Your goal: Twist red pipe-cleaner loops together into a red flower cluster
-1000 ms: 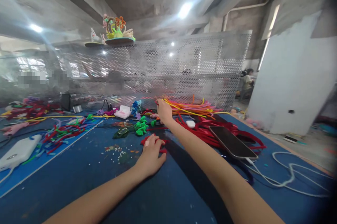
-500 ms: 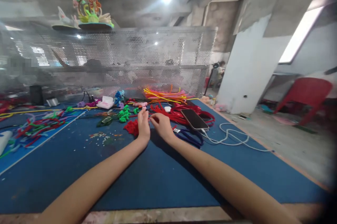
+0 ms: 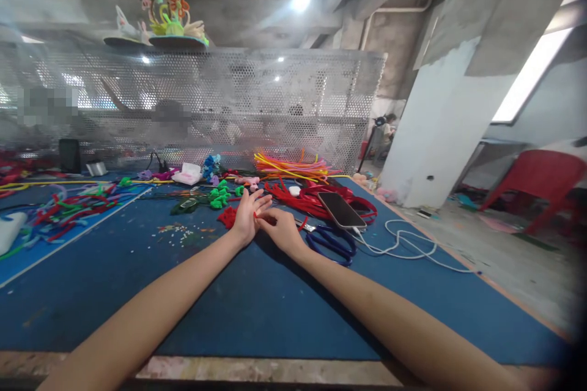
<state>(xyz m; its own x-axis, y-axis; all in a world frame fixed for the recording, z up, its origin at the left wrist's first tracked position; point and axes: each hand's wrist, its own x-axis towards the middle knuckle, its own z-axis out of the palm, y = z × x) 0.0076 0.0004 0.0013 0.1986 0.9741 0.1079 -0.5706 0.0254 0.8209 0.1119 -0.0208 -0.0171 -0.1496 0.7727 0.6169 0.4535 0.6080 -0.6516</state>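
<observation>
My left hand (image 3: 247,215) rests on the blue mat (image 3: 257,311) with its fingers spread, right beside a small red pipe-cleaner piece (image 3: 227,216). My right hand (image 3: 280,229) touches it from the right, its fingertips pinched on a thin red pipe cleaner (image 3: 255,215) at the left palm. Blue-handled scissors (image 3: 331,240) lie just right of my right hand. Behind them, a dark phone (image 3: 340,208) sits on a heap of red pipe cleaners (image 3: 312,194).
Orange, yellow and pink pipe cleaners (image 3: 288,166) lie at the back by a perforated metal screen (image 3: 238,103). Green pieces (image 3: 219,196), small beads (image 3: 178,233) and mixed pipe cleaners (image 3: 68,210) lie left. A white cable (image 3: 406,245) trails right. A red chair (image 3: 534,180) stands beyond the pillar.
My right hand has come back from the orange pipe cleaners at the back to meet my left hand. The left fingers, pinched half a second ago, are now spread. The view has swung right.
</observation>
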